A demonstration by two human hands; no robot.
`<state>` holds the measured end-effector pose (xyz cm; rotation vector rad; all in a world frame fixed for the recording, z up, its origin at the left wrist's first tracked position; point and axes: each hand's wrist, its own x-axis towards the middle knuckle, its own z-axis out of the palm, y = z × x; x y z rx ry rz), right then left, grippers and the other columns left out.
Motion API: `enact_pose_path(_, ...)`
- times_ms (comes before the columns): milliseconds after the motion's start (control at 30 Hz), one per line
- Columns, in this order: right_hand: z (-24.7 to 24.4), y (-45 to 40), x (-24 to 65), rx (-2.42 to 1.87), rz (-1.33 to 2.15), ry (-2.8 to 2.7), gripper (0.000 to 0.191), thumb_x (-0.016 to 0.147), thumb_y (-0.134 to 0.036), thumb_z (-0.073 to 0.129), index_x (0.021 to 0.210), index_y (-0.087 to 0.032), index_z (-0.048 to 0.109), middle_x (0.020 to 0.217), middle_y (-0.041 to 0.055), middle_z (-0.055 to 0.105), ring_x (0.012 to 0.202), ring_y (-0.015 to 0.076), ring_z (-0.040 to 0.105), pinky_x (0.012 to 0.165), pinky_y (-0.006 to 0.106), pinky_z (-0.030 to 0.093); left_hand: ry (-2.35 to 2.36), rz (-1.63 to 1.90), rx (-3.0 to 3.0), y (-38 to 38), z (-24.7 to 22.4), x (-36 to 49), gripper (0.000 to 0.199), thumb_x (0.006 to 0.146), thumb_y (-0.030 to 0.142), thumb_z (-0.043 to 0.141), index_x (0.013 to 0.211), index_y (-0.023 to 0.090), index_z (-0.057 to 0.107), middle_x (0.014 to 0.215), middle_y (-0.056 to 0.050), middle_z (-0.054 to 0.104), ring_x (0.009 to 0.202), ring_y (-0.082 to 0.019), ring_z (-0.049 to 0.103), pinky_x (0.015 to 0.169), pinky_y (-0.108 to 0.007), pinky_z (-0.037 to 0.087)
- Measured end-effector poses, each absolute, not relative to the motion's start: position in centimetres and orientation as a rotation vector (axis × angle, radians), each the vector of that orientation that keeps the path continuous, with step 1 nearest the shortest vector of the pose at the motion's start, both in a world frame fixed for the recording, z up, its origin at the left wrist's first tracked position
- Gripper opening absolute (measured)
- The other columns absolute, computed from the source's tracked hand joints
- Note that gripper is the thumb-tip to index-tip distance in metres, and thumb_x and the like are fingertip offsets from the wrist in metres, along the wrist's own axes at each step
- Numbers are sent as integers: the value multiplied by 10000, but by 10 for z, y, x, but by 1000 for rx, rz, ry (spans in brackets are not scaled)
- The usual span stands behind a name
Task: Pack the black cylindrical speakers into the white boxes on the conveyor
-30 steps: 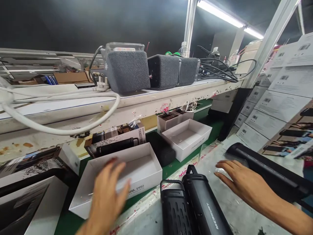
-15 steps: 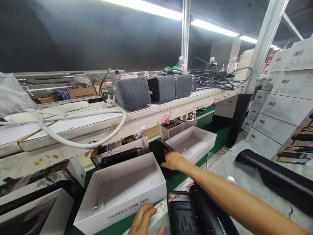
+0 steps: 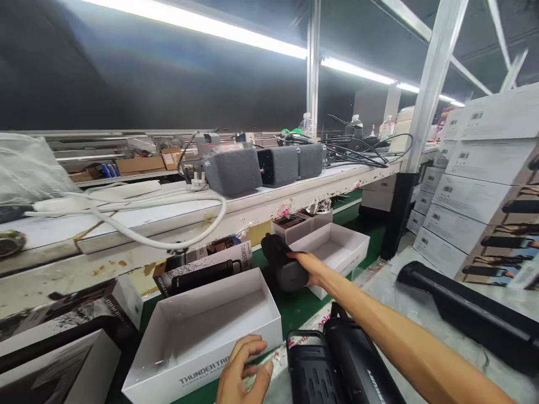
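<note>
My right hand (image 3: 310, 269) reaches across the front of the bench, its fingers closed around a black portable speaker (image 3: 290, 275). The speaker is raised at a tilt above the green surface, its round end towards me; the far side is hidden. To its left lies an open white box (image 3: 219, 320) lettered THUNDER TRAIL, with nothing large inside. My left hand (image 3: 246, 367) is by that box's front right corner, fingers curved and thumb apart, holding nothing. Two more black speakers, one slotted (image 3: 314, 367) and one rounded (image 3: 357, 359), lie beneath my right forearm.
Another open white box (image 3: 332, 249) stands behind my right hand. Printed boxes (image 3: 206, 266) line the shelf's foot. Grey fabric speakers (image 3: 233, 171), a white cable (image 3: 168, 244) and black cords occupy the shelf. A long black speaker (image 3: 463, 314) and stacked white cartons (image 3: 475, 163) are at right.
My right hand has lifted the black speaker off the green surface and tilted its end towards me. My left hand's thumb and fingers have moved slightly up beside the white box.
</note>
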<state>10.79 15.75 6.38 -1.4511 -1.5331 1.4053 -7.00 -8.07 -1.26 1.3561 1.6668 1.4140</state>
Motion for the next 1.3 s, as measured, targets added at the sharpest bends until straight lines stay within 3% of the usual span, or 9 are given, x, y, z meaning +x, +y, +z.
enact_pose_path(267,94,61,143,-947,1875,-1201,520,909,-558,602,1251,-167,617,1197,152,713,1057,307,699,791,384,612,1047,1510,705,-31,45,-47,784,710,721,786,1308,252,594,1430,-117,592,1297,-293,579,963,-370,549)
enact_pose_path(400,74,19,137,-918,1708,-1446,686,902,-689,575,1442,-270,523,1384,94,634,1243,328,621,991,469,567,899,1520,639,-24,63,-41,764,728,684,786,1295,201,613,1279,-117,689,1172,-283,648,961,-358,536)
enact_pose_path(500,74,20,142,-956,1149,-1989,607,975,-653,444,1442,-284,561,1452,91,582,1348,346,534,1120,548,464,973,1477,602,-40,69,-67,704,682,648,805,1171,157,682,1106,-116,742,975,-258,696,859,-328,552)
enact_pose_path(567,85,33,140,-766,491,-2354,576,942,-496,559,1482,-297,532,1542,82,489,1439,367,417,1191,602,352,1035,1341,636,-56,73,-91,650,638,622,818,1072,148,721,986,-101,751,814,-218,686,751,-301,546)
enact_pose_path(700,106,45,102,-110,-252,-2702,1022,662,-191,754,1596,-288,352,1623,103,357,1483,409,314,1225,660,207,1058,1048,947,-85,81,-130,624,629,501,842,1149,178,721,1044,-78,758,919,-212,702,815,-276,520)
enact_pose_path(867,105,34,48,-105,-146,-2852,956,610,-189,666,1541,-213,452,1419,159,570,1273,375,534,1117,567,386,1615,1234,1028,-97,83,-207,589,801,696,589,1080,203,748,1148,-116,748,1186,-358,647,1043,-506,494)
enact_pose_path(1000,103,41,12,-618,-72,-2844,963,690,-358,728,1582,-212,398,1346,184,596,1202,402,552,1041,573,418,2022,1489,895,-107,54,-279,546,746,496,708,1219,224,683,1496,-100,553,1533,-345,260,1278,-452,173)
enact_pose_path(1167,93,41,-50,-833,-94,-2993,985,658,-370,817,1556,-194,450,1387,209,553,1306,417,471,1121,535,345,2026,1402,820,-126,15,-288,533,827,453,616,1321,255,637,1442,-85,609,1431,-344,456,1219,-496,325)
enact_pose_path(1300,64,39,-80,-769,119,-3117,1052,638,-391,863,1572,-207,416,1421,206,521,1331,431,443,1133,546,336,2050,1392,840,-127,5,-272,532,885,445,524,1380,259,583,1460,-79,596,1429,-292,468,1207,-452,357)
